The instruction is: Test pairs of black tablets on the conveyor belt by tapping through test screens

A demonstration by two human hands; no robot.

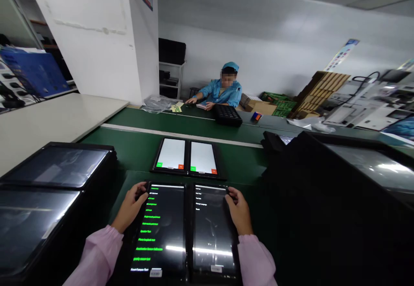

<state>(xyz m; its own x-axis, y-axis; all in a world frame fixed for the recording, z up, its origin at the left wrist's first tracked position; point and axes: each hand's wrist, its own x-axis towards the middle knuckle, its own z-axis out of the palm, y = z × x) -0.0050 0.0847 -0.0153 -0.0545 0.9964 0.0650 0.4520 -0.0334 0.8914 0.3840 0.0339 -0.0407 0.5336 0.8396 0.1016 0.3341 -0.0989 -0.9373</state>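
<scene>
Two tablets lie side by side in a black tray [190, 234] right in front of me. The left tablet [171, 230] lists test names, mostly in green; the right tablet [213, 230] shows a short white menu on black. My left hand [133, 204] is closed around the tray's far left edge, thumb on top. At the far right edge, my right hand [238, 208] grips in the same way, fingers curled. Just beyond, a second tray [221, 171] holds two tablets with white screens and green and red buttons.
Trays with dark-screened tablets [58, 165] are on my left. A tall black stack [310, 208] with a tablet on top rises at my right. Across the green bench [129, 135] a co-worker [223, 89] in blue sits near a black tray [228, 115].
</scene>
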